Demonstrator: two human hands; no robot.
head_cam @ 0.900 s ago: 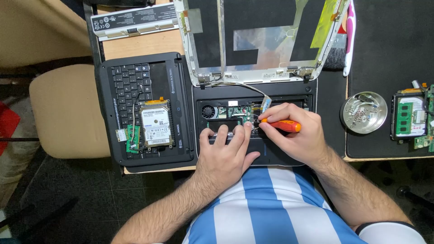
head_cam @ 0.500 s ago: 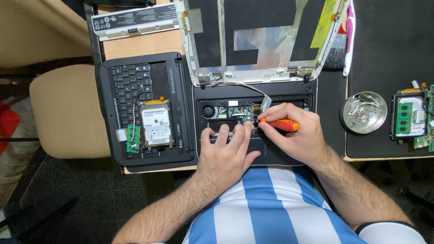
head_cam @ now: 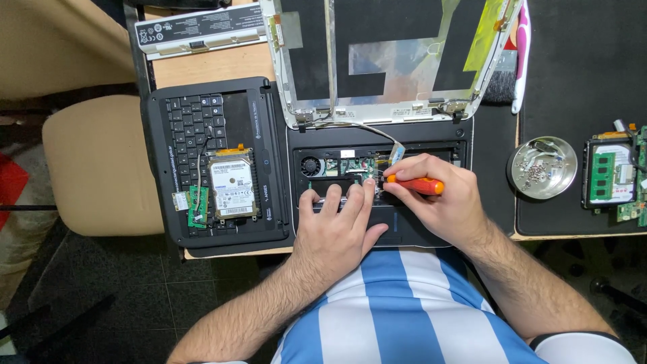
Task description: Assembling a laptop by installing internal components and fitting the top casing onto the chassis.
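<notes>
Right hand [head_cam: 441,202] closed around orange-handled screwdriver [head_cam: 414,185]; long axis near horizontal, tip pointing left into opened laptop base [head_cam: 465,145]. Left hand [head_cam: 337,226] flat, fingers spread, pressing base just left of tip. Right hand nearer the work point.

Between the earlier pictures and now, very little has changed. The right hand [head_cam: 441,202] has shifted slightly on the orange-handled screwdriver [head_cam: 414,185]: the handle now lies a little flatter, with its butt end pointing more directly to the right, while the tip remains at the same spot inside the opened laptop base [head_cam: 384,182]. The fingers of the left hand [head_cam: 337,226] have moved marginally on the base, with the fingertips [head_cam: 367,183] now lying slightly closer to the screwdriver tip. No other part or loose item shows any displacement.
</notes>
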